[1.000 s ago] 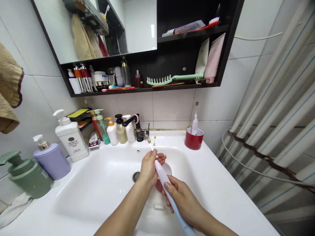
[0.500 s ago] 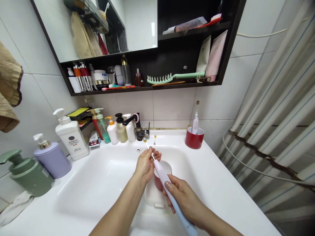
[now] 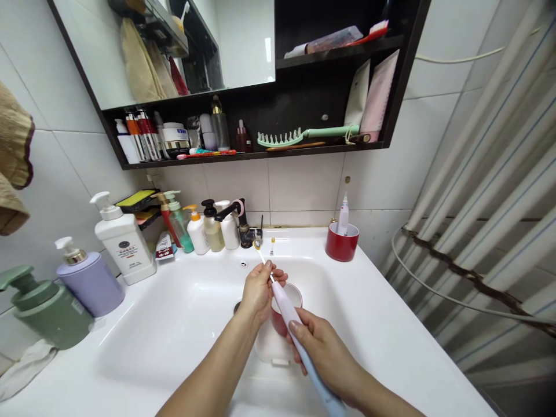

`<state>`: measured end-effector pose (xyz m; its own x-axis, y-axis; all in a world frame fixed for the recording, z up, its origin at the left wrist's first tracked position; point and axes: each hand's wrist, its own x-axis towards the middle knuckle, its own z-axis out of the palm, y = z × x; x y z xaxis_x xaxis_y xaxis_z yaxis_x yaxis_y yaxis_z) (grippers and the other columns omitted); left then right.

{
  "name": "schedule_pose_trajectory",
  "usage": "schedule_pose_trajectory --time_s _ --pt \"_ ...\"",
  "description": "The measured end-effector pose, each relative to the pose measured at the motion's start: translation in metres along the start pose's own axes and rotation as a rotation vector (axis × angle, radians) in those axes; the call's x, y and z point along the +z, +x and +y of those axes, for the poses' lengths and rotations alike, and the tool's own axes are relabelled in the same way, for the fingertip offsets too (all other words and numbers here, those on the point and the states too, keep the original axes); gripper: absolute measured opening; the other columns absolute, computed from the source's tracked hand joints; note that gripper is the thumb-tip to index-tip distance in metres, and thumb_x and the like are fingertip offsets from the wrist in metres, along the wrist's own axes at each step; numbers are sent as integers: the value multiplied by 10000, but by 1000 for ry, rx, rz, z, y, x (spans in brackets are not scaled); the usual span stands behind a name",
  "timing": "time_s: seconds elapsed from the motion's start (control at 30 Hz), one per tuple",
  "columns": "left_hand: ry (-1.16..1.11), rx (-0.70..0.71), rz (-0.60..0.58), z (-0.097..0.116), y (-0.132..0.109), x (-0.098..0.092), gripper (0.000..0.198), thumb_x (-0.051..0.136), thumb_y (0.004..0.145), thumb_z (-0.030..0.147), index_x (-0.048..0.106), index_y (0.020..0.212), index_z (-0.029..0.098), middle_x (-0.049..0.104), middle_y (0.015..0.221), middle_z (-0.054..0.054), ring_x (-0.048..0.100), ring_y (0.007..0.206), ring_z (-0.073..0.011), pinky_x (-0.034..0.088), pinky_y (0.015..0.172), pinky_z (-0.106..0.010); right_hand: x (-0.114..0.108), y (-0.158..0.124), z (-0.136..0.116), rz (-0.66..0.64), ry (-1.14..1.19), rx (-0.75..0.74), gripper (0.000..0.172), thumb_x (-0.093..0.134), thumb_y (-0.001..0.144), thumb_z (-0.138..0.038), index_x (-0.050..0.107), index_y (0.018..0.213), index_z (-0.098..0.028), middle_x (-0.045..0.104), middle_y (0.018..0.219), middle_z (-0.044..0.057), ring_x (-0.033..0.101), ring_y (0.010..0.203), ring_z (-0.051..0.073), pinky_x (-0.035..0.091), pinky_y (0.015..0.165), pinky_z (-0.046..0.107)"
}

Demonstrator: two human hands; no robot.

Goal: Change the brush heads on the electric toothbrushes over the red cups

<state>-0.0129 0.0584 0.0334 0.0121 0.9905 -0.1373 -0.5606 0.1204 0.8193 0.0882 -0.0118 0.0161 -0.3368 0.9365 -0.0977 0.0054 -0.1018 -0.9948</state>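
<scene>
Over the white sink basin [image 3: 174,324], my right hand [image 3: 324,356] is closed round the pale pink and blue handle of an electric toothbrush [image 3: 289,315]. The brush points up and away toward the tap [image 3: 237,217]. My left hand [image 3: 258,289] pinches the thin brush neck near the head. A red cup [image 3: 295,295] stands in the basin just behind the toothbrush, partly hidden by it and by both hands.
Another red cup [image 3: 341,243] with a toothbrush stands on the counter at the back right. Pump bottles [image 3: 121,237] line the left side and the back by the tap. A dark shelf [image 3: 243,153] with toiletries hangs above. A striped curtain [image 3: 490,202] hangs at the right.
My left hand slid up the toothbrush from the handle top to the neck near the head. The brush tilted slightly left. The right hand stayed in place.
</scene>
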Motion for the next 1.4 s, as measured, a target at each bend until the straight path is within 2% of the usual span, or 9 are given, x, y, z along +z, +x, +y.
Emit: schedule_pose_trajectory --time_s 0.2,0.4,0.57,0.73,0.87,0.97,1.07,1.27,1.4 --pt "1 -36 -87 -4 -5 3 162 487 622 289 431 611 138 502 491 10 509 492 -90 393 533 -222 0 0 -1 -19 118 10 249 331 716 -384 409 674 -151 421 612 -19 379 418 40 335 373 179" --pt "21 28 -104 -4 -10 9 173 489 610 305 422 609 145 493 479 20 505 485 -94 385 550 -235 2 -1 3 63 10 -76 231 344 715 -364 425 795 -163 416 616 -22 394 437 56 335 372 187" --pt "-19 29 -149 -4 -12 10 165 478 619 298 417 618 145 478 472 31 495 470 -84 375 535 -223 4 -3 -1 -7 120 -48 245 334 721 -378 422 733 -150 406 606 -23 377 422 42 326 373 178" --pt "-38 35 -190 0 -13 9 175 469 633 313 424 654 145 476 489 34 488 479 -77 374 564 -226 3 0 -2 -12 86 -85 227 367 708 -374 419 733 -154 420 579 -28 373 404 42 322 376 183" --pt "2 15 -185 0 -24 11 255 429 657 356 440 786 137 535 656 -26 508 581 -102 376 582 -239 -1 3 -7 20 105 -153 235 359 719 -354 415 841 -161 435 543 -33 392 428 60 339 421 200" --pt "66 -105 -259 -11 -41 11 312 379 673 408 419 850 155 520 700 -22 475 517 -79 358 498 -219 -7 4 -14 114 174 -221 265 364 718 -350 392 915 -176 462 582 -22 433 484 80 369 482 220" --pt "170 -222 -391 -27 -58 7 313 408 666 391 407 875 158 500 677 -9 465 519 -74 352 515 -223 -15 5 -19 209 219 -264 226 384 705 -356 432 844 -184 498 685 3 471 573 95 388 543 226" --pt "294 -272 -544 -49 -63 -1 264 516 606 309 400 752 122 486 609 -8 473 496 -86 344 522 -244 -39 11 -24 361 342 -258 265 390 698 -370 443 881 -186 513 675 2 496 555 98 396 521 228" --pt "260 -327 -593 -56 -63 -2 268 506 603 341 377 721 137 472 610 2 438 424 -63 318 437 -218 -50 14 -26 294 471 -203 196 410 696 -341 465 782 -174 504 580 -19 497 504 89 404 551 254"
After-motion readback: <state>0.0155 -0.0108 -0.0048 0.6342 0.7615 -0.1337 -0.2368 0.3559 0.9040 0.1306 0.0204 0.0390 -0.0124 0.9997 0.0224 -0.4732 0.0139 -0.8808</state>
